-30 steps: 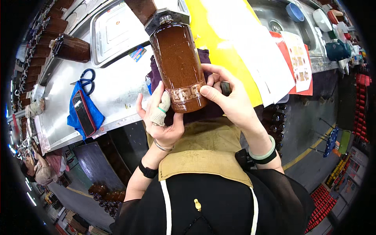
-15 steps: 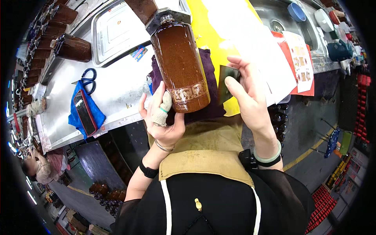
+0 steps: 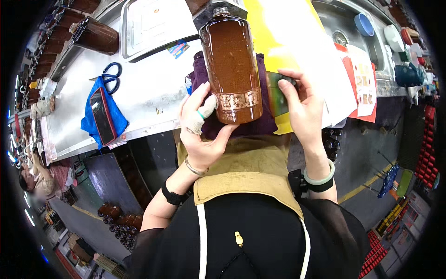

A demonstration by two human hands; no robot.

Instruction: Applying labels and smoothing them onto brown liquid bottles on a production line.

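A brown glass bottle (image 3: 230, 58) with a pale patterned band near its base lies on a dark purple cloth (image 3: 267, 104), neck pointing away from me. My left hand (image 3: 200, 125) grips its lower left corner, thumb at the base and fingers along the side. One finger wears a whitish cloth cover (image 3: 206, 107) tied with green. To the right of the bottle, my right hand (image 3: 304, 104) pinches a thin, dark, glossy sheet (image 3: 277, 100) between thumb and fingers. Rainbow-like reflections show on the sheet, which stands apart from the bottle.
Blue-handled scissors (image 3: 111, 76) and a red-edged phone (image 3: 102, 116) on a blue cloth (image 3: 121, 124) are at left. Behind them lie a metal tray (image 3: 132, 44) and another brown bottle (image 3: 96, 37). White paper (image 3: 341, 100) covers yellow material at right, near a sink (image 3: 376, 51).
The view has shifted, and the bottle appears straighter. My right hand's fingers have closed more tightly on the dark sheet. My left hand remains at the bottle's base.
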